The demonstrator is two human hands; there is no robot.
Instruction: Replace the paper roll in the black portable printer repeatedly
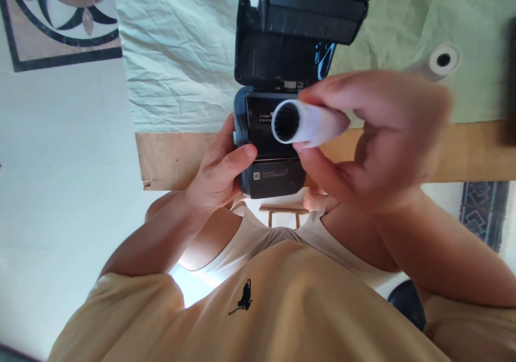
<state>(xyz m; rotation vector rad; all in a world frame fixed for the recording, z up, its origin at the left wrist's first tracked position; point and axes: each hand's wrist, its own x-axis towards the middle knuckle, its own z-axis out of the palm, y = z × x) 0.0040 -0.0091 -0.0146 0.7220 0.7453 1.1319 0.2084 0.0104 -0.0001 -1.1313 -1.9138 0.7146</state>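
My left hand grips the left side of a small dark portable label printer, its thumb on the front edge. The printer's black lid is swung open away from me, baring the compartment inside. Between the thumb and fingers of my right hand is a white paper roll, raised above the compartment. One end of the roll faces me, and its hollow core looks dark. Part of the printer's right side is hidden behind the roll and my right hand.
A second white paper roll lies on the pale green cloth to the right. The cloth covers a wooden table, whose bare front edge shows. Below it are my legs and a small wooden stool. A patterned floor shows at the upper left.
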